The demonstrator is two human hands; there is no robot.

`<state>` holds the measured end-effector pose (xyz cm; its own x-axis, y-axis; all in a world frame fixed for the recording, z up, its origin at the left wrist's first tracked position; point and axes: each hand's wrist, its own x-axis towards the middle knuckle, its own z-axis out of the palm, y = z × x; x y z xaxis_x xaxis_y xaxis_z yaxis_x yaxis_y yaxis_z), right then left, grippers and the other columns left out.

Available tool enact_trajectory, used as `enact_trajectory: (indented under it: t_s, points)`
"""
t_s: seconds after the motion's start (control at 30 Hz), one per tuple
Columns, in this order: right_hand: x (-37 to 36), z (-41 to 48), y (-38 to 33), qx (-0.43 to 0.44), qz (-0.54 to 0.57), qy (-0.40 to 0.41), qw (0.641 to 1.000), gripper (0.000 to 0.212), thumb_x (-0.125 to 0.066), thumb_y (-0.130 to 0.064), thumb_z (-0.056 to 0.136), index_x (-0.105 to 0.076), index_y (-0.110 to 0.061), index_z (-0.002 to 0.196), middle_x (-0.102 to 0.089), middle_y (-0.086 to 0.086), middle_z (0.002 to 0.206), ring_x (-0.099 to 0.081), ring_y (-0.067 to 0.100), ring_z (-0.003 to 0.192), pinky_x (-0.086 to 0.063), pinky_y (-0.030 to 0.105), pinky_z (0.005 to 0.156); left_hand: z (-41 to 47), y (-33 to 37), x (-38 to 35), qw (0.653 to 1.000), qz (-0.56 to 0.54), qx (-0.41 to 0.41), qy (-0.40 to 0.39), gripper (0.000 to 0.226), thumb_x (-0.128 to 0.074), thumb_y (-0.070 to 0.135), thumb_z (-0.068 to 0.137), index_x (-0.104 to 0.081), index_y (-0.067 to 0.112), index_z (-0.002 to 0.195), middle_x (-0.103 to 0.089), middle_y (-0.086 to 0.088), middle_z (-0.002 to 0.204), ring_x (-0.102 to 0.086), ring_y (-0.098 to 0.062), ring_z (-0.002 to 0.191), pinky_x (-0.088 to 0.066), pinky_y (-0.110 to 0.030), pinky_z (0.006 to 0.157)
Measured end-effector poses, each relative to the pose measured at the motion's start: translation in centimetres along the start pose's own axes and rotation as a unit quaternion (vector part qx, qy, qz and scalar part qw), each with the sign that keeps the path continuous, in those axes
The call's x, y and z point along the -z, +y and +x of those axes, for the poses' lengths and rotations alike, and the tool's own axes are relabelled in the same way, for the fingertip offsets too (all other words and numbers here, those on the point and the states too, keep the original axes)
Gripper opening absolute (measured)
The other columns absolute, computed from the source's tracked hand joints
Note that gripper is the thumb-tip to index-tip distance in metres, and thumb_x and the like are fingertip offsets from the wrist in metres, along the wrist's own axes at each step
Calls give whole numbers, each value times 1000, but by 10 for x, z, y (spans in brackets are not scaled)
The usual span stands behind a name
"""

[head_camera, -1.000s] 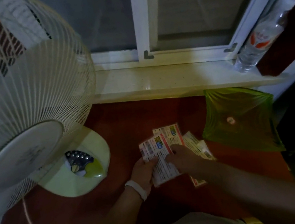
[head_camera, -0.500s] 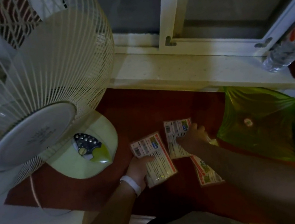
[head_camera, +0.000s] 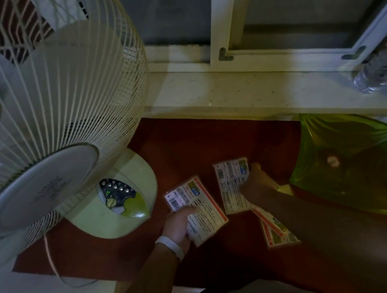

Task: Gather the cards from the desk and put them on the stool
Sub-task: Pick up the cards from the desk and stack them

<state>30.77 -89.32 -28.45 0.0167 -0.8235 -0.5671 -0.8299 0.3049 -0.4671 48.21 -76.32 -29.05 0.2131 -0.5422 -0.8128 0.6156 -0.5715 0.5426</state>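
Cards [head_camera: 233, 186] on desk [head_camera: 187, 147], right of fan [head_camera: 40, 121]

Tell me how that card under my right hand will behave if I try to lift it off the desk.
The card looks thin and flat on the red desk, so it is probably light, slightly bendy, and hard to pinch by its edge. Its glossy face suggests the right hand could slide it toward the desk edge first.

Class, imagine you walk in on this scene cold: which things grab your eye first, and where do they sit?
The big pale wire-caged table fan fills the left, its green base on the dark red desk. At the centre, the left hand holds a white printed card with a red border, while the right hand presses on a second white printed card. A translucent green plastic bag glows at the right.
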Motion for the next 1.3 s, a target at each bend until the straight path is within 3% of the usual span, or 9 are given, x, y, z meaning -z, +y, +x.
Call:
enact_trajectory:
  t_s: [0.07, 0.17, 0.3, 0.43, 0.6, 0.8, 0.9, 1.1, 1.3]
  points:
    - [4, -6, 3, 17, 35, 1, 999, 30, -54, -4, 83, -38, -15, 106, -63, 7, 100, -55, 13, 68, -46, 29, 48, 0, 1, -1, 1000, 9, 8, 9, 31, -51, -4, 87, -61, -3, 117, -68, -27, 113, -66, -41, 101, -51, -58, 90]
    - [13, -21, 1, 47, 82, -12, 995, 44, -51, -3, 83, -38, -17, 123, -61, -2, 97, -60, 13, 76, -56, 36, 61, 0, 2, -3, 999, 27, 10, 23, 33, -50, -3, 88, -59, -1, 120, -67, -26, 114, -66, -41, 102, -48, -62, 94]
    - [32, -44, -11, 89, 133, -9, 987, 46, -47, -2, 87, -39, -32, 121, -59, -15, 92, -62, 6, 76, -51, 27, 53, -3, 7, -7, 999, 27, 21, 16, 28, -51, 5, 92, -61, 5, 118, -68, -23, 113, -66, -38, 101, -48, -60, 95]
    - [45, -68, -22, 125, 182, -4, 975, 42, -46, 0, 86, -43, -34, 109, -59, -18, 93, -60, 1, 79, -48, 21, 55, -8, 11, -16, 999, 8, 31, -14, 28, -53, 26, 94, -64, 13, 116, -70, -17, 113, -65, -34, 105, -48, -55, 97]
    - [35, -85, -29, 131, 192, -21, 972, 42, -49, -3, 86, -46, -31, 117, -63, -10, 106, -63, 10, 89, -57, 34, 69, -15, 16, -33, 995, -34, 9, -88, 41, -57, 43, 91, -70, 13, 114, -72, -15, 113, -67, -34, 106, -49, -55, 97]
    - [18, -94, -33, 135, 167, -20, 976, 43, -53, -7, 89, -42, -28, 125, -61, -13, 103, -61, 2, 84, -52, 21, 61, -26, 23, -41, 985, -33, 9, -170, 27, -51, 10, 95, -62, 7, 120, -70, -19, 111, -66, -35, 101, -51, -54, 91]
    - [16, -93, -31, 142, 144, -14, 979, 44, -56, -11, 89, -40, -28, 127, -61, -11, 104, -62, 2, 80, -52, 20, 57, -25, 25, -40, 986, -2, -3, -166, 29, -53, 4, 94, -62, 7, 121, -68, -20, 115, -65, -37, 104, -50, -54, 92]
    - [18, -82, -4, 147, 71, -13, 987, 29, -57, -27, 91, -48, -24, 119, -65, -7, 101, -64, 6, 80, -58, 29, 67, -22, 18, -38, 991, 12, -12, -136, 26, -53, 2, 94, -63, 6, 118, -71, -19, 110, -68, -35, 99, -55, -49, 82]
    - [27, -62, 55, 48, -198, 21, 979, 62, -60, -43, 85, -33, -18, 134, -38, 9, 136, -39, 27, 124, -44, 44, 94, -17, 11, -39, 991, 37, -2, -132, 21, -52, 3, 95, -66, 8, 109, -77, -13, 96, -71, -31, 93, -57, -47, 79]
